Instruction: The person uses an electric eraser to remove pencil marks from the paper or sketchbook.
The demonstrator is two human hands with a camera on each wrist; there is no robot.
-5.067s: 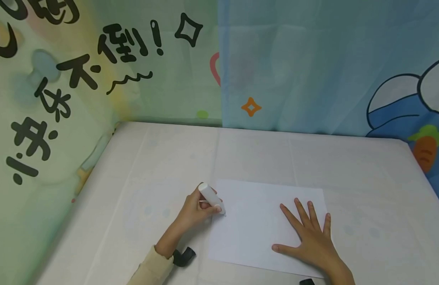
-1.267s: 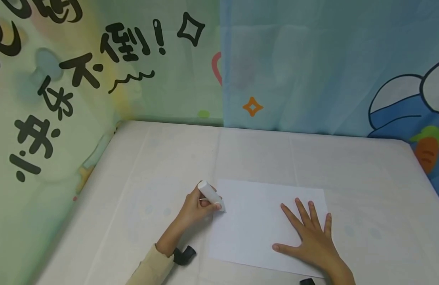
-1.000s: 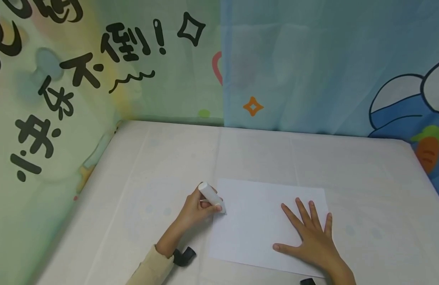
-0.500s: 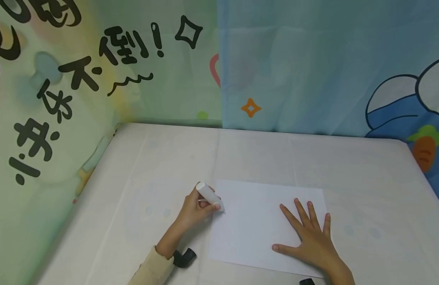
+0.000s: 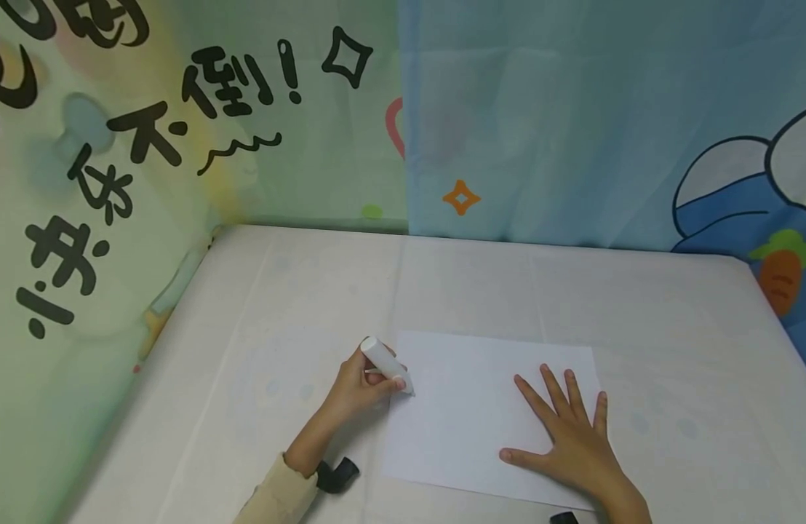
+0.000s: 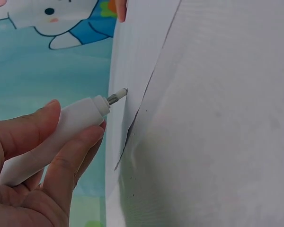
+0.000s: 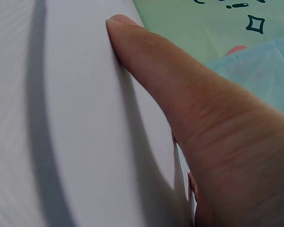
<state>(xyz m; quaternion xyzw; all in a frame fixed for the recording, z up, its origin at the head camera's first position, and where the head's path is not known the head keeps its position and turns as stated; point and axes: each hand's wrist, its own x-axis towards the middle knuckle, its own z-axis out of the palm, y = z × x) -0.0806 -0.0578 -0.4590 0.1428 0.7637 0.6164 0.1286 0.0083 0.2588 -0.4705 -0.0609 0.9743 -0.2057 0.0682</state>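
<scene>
A sheet of white paper (image 5: 462, 415) lies on the white-covered table. My left hand (image 5: 352, 389) pinches a thick white electric eraser (image 5: 380, 359) between thumb and fingers, tilted over the sheet's left edge. In the left wrist view, a metal collar and a small white tip (image 6: 121, 93) stick out of the eraser's body (image 6: 78, 119), with the tip right at the paper (image 6: 149, 42). The paper's edge bows up slightly near it. My right hand (image 5: 573, 444) rests on the sheet's right part with fingers spread; its thumb (image 7: 146, 52) lies along the paper in the right wrist view.
A black wrist-camera piece (image 5: 338, 475) sits by the left wrist, and another (image 5: 564, 518) by the right. Printed cloth hangings (image 5: 540, 131) stand behind the table (image 5: 298, 291) and along its left side.
The electric eraser's tip shifts slightly up and down along the paper's left edge, lately a little toward me. The right hand and the sheet stay in place.
</scene>
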